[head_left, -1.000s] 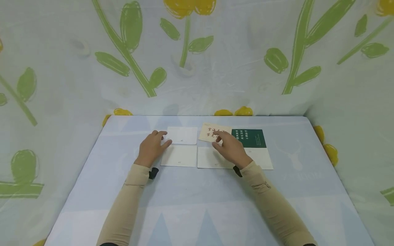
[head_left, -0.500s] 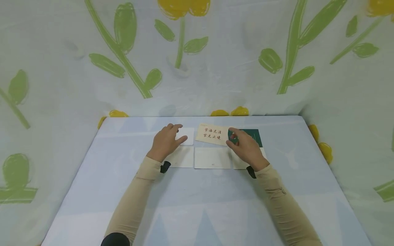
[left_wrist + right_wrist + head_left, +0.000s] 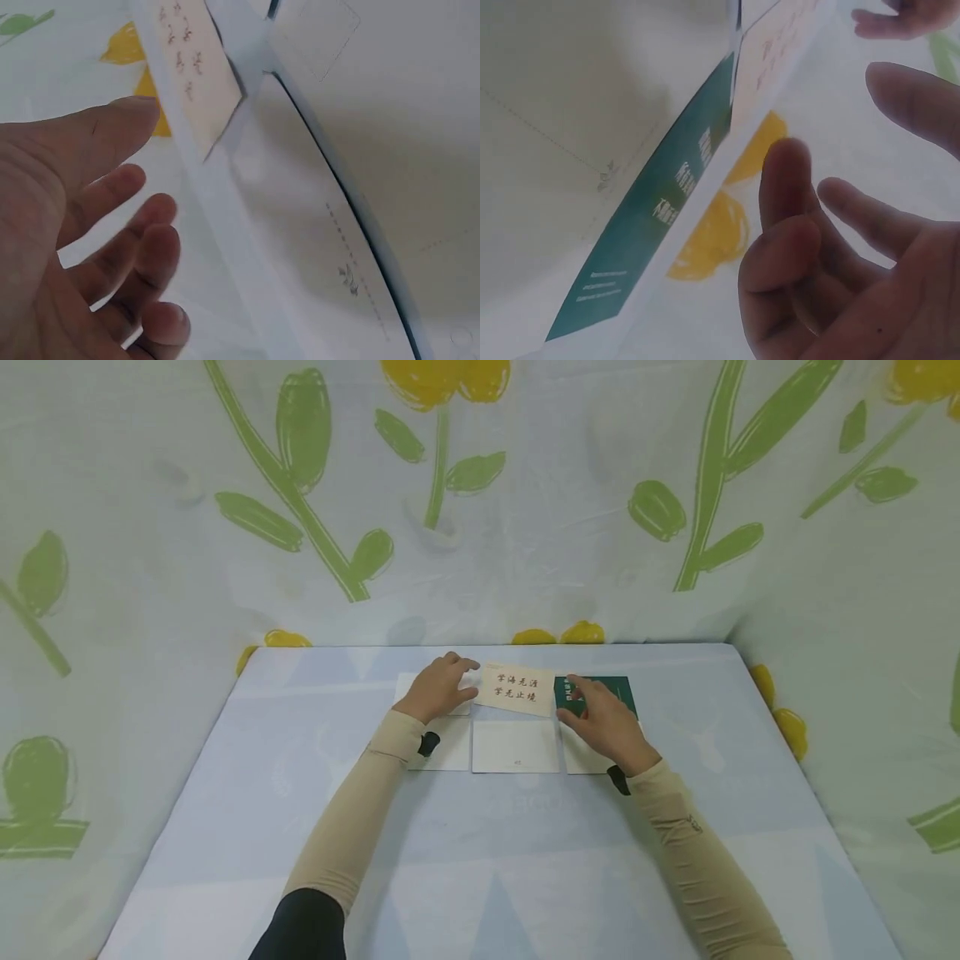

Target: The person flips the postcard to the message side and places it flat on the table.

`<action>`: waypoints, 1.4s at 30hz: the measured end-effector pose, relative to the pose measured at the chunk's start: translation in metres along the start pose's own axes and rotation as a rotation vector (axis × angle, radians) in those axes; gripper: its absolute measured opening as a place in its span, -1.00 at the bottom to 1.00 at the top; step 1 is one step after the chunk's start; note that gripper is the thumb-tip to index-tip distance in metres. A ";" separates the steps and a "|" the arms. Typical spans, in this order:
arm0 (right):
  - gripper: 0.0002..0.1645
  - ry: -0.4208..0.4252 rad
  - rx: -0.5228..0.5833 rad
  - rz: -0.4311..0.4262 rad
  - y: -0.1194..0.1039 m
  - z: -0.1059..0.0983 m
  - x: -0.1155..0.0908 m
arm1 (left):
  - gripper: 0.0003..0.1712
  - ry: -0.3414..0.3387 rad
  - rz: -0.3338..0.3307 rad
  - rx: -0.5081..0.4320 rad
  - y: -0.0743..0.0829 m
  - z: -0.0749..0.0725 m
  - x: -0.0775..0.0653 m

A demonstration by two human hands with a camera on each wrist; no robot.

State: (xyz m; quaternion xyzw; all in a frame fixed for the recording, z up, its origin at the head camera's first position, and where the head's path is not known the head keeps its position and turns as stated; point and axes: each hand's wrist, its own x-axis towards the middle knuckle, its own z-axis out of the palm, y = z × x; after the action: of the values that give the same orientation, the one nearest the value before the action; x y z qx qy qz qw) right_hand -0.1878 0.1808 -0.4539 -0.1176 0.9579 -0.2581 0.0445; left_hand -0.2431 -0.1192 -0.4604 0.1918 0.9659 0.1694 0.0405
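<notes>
My left hand hovers over the back-left white card, its fingertips close to the left edge of a cream card with reddish-brown characters. The cream card lies slightly tilted. In the left wrist view, thumb and fingers of the left hand are spread apart and hold nothing. Above the green card with white writing is my right hand, partly covering it. The right wrist view shows the right hand with loosely bent fingers and nothing in them, beside the green card.
A front row of white cards lies below: a left one, a middle one and a right one, the last partly under the right hand. The pale table meets a flower-printed cloth wall at the back.
My left hand has moved right, from the white cards' left edge to beside the cream card. The right hand has shifted from the cream card to over the green card.
</notes>
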 end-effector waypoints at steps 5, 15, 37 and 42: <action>-0.13 -0.014 -0.028 0.017 0.002 0.000 0.001 | -0.33 -0.036 0.040 0.023 0.001 0.007 0.020; -0.08 -0.015 -0.032 -0.010 0.003 0.005 0.015 | -0.06 -0.170 0.018 0.058 0.006 0.001 0.044; 0.11 -0.138 -0.162 0.063 0.003 0.022 0.079 | 0.03 -0.298 -0.081 0.109 0.006 0.010 0.065; 0.09 -0.175 -0.264 0.077 -0.004 0.021 0.093 | 0.04 -0.318 -0.114 0.106 0.003 0.006 0.067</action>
State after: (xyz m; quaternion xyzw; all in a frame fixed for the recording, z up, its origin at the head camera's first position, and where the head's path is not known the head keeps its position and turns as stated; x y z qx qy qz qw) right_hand -0.2737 0.1441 -0.4727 -0.1078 0.9797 -0.1170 0.1220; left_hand -0.3025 -0.0890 -0.4663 0.1630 0.9642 0.0829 0.1921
